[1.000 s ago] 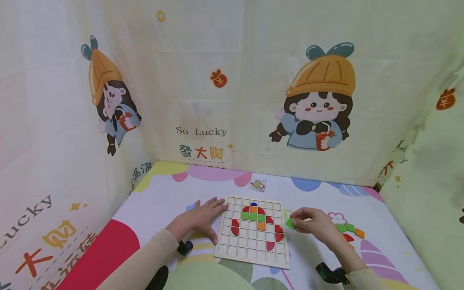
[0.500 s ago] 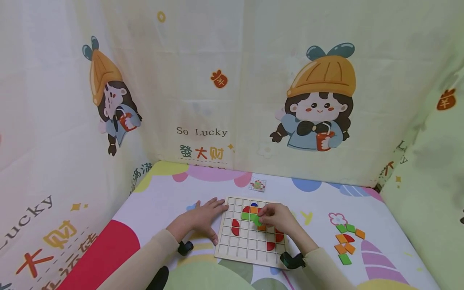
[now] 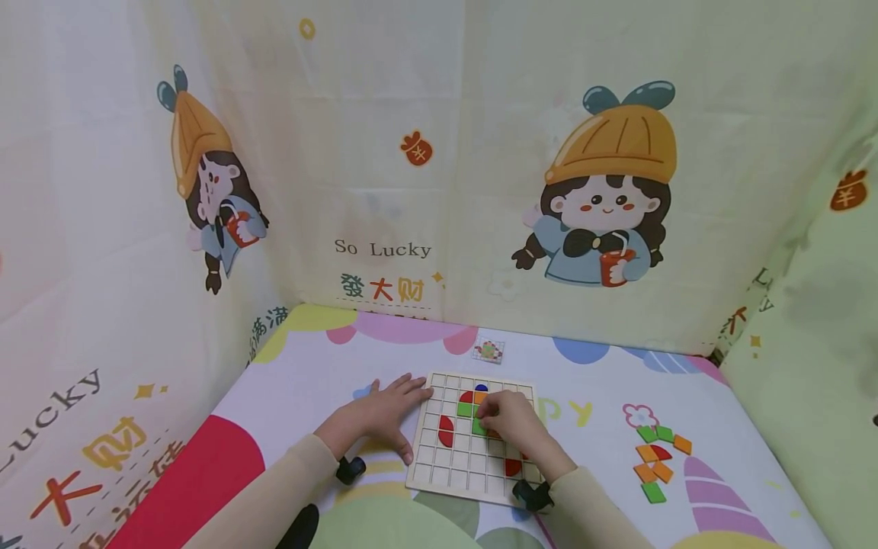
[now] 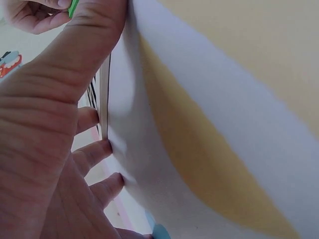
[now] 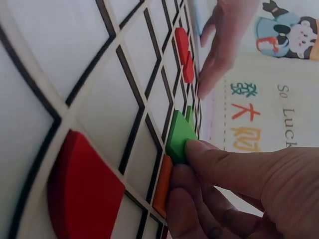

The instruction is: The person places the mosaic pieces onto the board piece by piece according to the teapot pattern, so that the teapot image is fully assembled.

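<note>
Probably light and stiff, the green tile (image 5: 178,134) is pinched by the right hand (image 3: 514,422) (edges seem the safest hold) over the gridded board (image 3: 449,465), itself touched by the outspread left hand (image 3: 381,412).

The board (image 3: 440,458) looks like matt wood, its four-o'clock red tile (image 3: 513,467) smooth. The backdrop (image 3: 473,221) at twelve o'clock is creased cloth.

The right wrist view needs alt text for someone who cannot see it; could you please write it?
A right hand pinches a green tile at a gridded board, beside an orange tile. A red tile lies nearer the camera; farther off are two red pieces and the left hand.
</note>
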A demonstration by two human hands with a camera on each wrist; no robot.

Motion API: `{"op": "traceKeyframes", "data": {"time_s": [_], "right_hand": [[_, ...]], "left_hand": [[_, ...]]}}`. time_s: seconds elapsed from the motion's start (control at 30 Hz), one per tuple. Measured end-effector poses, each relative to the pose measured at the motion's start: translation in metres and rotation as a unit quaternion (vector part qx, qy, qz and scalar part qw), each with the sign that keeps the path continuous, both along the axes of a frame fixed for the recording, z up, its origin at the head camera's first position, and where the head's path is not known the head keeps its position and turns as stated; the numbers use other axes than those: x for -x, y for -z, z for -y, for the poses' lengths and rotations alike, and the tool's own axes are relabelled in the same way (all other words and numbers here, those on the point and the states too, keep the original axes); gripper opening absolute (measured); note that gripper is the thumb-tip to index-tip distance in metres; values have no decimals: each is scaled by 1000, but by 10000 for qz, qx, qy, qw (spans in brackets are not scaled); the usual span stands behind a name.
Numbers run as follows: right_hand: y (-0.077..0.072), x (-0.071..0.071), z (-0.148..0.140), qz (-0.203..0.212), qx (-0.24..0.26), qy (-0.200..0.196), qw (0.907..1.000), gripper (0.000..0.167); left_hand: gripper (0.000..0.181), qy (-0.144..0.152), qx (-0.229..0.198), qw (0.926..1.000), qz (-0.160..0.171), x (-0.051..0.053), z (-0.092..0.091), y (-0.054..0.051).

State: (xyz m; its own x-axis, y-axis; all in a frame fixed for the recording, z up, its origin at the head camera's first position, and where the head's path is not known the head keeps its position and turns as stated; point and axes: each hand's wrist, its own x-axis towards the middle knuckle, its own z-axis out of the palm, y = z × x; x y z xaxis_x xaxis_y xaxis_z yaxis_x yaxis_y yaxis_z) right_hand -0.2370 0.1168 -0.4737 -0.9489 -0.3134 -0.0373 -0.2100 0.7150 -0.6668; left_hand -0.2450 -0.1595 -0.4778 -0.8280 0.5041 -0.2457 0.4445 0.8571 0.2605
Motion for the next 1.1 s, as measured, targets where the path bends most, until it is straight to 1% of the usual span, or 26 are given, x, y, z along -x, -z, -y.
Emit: {"op": "traceKeyframes", "data": {"time_s": [0.07, 0.13, 0.3, 0.4, 0.5, 0.6, 0.67, 0.83, 1.0, 1.1], "right_hand": [[0, -1, 2, -7, -80, 60, 9999, 11], [0, -3, 3, -105, -231, 73, 9997, 13], [-4, -9, 5, -347, -611, -77, 9975, 17], [-6, -13, 1, -462, -642, -111, 9968, 17], [-8, -15, -8, -563, -579, -5, 9967, 16], [-11, -14, -21, -600, -551, 198, 9965, 14], [-15, -13, -30, -542, -587, 383, 9961, 12], [-21, -9, -58, -470, -904, 731, 9921, 7], [-23, -7, -91, -513, -1326, 834, 9863, 4], [-21, -6, -111, -593, -1600, 849, 9817, 8]], "left_hand": [[126, 10, 28, 10000, -17, 0, 0, 0], [126, 18, 50, 10000, -32, 0, -1, 0], [126, 17, 75, 10000, -43, 1, -1, 0], [126, -11, 119, 9999, -21, 1, -2, 1], [126, -29, 105, 9999, -5, 0, -2, 1], [126, -27, 94, 10000, 10, 0, -2, 0], [126, -26, 89, 10000, 6, 0, -3, 0], [126, -20, 87, 10000, -2, -1, -3, -2], [126, -32, 104, 9999, 14, -1, -3, -4], [126, -47, 101, 9999, 22, -1, -4, -4]]}}
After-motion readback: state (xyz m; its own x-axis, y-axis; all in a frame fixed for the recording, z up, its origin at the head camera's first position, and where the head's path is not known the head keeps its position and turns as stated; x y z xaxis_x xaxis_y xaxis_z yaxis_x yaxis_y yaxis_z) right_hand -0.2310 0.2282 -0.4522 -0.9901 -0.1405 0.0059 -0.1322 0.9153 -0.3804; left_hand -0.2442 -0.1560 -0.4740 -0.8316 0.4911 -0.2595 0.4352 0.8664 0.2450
